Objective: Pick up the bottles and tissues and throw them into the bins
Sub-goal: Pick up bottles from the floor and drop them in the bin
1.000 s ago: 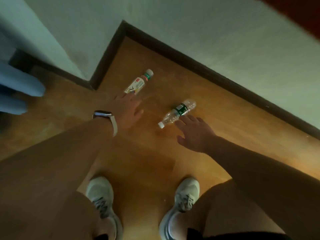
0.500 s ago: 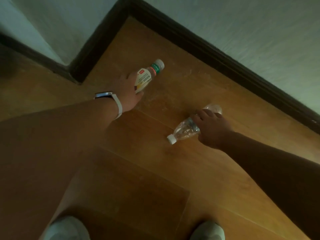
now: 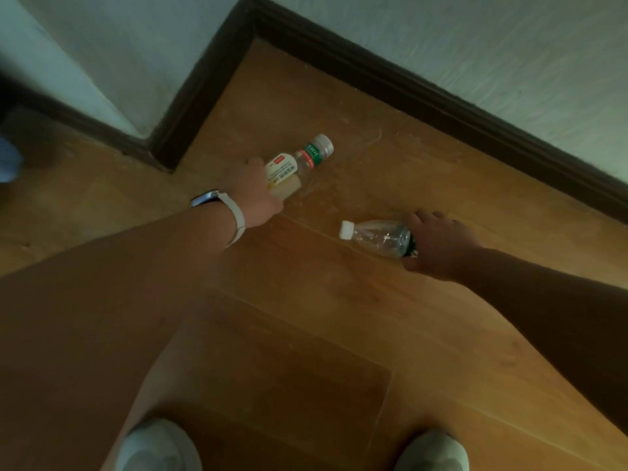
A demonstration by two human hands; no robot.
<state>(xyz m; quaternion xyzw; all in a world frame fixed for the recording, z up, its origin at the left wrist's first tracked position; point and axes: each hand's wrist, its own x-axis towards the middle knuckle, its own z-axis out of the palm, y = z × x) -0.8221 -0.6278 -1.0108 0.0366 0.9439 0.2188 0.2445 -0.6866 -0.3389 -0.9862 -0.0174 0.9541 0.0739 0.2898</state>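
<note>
Looking down from the head camera, my left hand (image 3: pixel 253 190) is wrapped round the lower body of the white-labelled plastic drink bottle with a grey cap (image 3: pixel 295 164). It is low over the orange-brown wooden floor (image 3: pixel 306 317), near the inner corner of the dark skirting board (image 3: pixel 407 86), cap towards it. My right hand (image 3: pixel 438 243) is closed round the base end of the clear plastic water bottle with a white cap (image 3: pixel 373 234), farther out from that skirting board. I judge I grip both by their wide bodies so they lift together. Whether either has left the floor, I cannot tell. No bin or tissue shows.
</note>
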